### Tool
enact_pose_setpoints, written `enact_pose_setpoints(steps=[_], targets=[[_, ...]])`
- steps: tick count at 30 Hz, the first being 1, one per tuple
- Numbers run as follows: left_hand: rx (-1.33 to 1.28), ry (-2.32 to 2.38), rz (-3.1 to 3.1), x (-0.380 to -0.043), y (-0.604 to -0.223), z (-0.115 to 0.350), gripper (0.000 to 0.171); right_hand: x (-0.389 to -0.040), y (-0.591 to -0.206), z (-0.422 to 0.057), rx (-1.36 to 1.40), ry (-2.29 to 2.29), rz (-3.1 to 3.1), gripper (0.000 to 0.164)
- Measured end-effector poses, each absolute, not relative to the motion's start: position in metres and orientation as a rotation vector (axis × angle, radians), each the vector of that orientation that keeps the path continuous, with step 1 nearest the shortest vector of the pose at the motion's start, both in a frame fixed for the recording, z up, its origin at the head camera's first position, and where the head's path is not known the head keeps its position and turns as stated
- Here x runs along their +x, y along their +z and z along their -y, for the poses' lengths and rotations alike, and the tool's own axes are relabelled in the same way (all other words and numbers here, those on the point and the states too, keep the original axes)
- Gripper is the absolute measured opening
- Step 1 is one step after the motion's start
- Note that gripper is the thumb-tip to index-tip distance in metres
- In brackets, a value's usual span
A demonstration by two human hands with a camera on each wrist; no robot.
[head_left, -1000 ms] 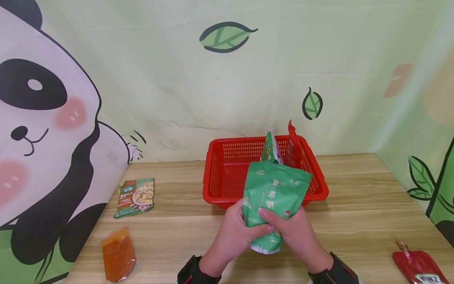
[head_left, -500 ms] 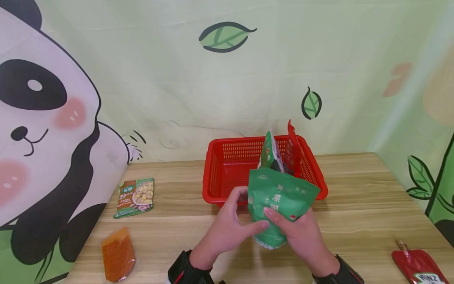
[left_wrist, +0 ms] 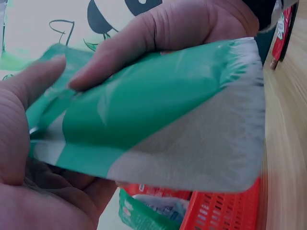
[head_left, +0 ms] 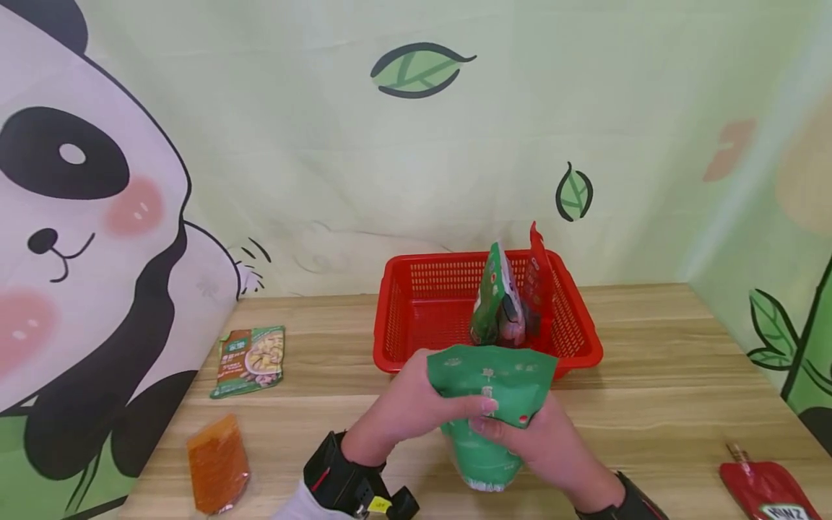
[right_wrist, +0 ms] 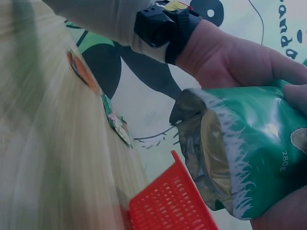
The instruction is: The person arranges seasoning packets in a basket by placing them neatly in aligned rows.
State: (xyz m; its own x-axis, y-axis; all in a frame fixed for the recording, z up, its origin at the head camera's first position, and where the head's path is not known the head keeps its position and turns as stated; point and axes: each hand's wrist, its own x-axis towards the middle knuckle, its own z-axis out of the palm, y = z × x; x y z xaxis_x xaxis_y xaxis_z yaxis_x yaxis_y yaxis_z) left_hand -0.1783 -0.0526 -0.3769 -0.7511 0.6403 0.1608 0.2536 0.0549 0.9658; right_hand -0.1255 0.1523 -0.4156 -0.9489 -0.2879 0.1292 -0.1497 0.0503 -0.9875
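Observation:
Both hands hold a green pouch (head_left: 484,462) with white print in front of the red basket. My left hand (head_left: 409,404) grips its left side, thumb across the front. The right hand (head_left: 552,448) grips the opposite side, its thumb just below the left one. In the right wrist view, the pouch (right_wrist: 259,143) shows "280g" and a silvery folded end. The left wrist view shows a pale patch along the pouch (left_wrist: 144,115). Most fingers are hidden behind it in the head view.
The red basket (head_left: 422,325) contains a green packet (head_left: 487,303) and a red packet (head_left: 538,289), both upright on its right side. At left lie a soup packet (head_left: 250,361) and an orange packet (head_left: 217,466). A red Heinz pouch (head_left: 770,491) lies at front right.
The pouch has come down and nearer, its top tipping away from the basket. My left hand loosened from it midway and now grips it again, higher up.

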Motion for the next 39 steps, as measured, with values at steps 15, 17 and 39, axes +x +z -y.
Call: enact_pose_setpoints(steps=[15, 17, 39], targets=[[0.878, 1.774, -2.227, -0.165, -0.377, 0.044, 0.038, -0.13, -0.417, -0.152, -0.529, -1.999, -2.183, 0.058], [0.927, 1.793, -2.252, -0.164, -0.377, 0.043, 0.032, -0.132, -0.417, -0.152, -0.559, -1.999, -2.177, 0.056], [0.721, 1.745, -2.722, -0.189, -0.333, 0.05, 0.02, -0.193, -0.421, -0.223, -0.578, -0.466, -3.237, 0.044]])
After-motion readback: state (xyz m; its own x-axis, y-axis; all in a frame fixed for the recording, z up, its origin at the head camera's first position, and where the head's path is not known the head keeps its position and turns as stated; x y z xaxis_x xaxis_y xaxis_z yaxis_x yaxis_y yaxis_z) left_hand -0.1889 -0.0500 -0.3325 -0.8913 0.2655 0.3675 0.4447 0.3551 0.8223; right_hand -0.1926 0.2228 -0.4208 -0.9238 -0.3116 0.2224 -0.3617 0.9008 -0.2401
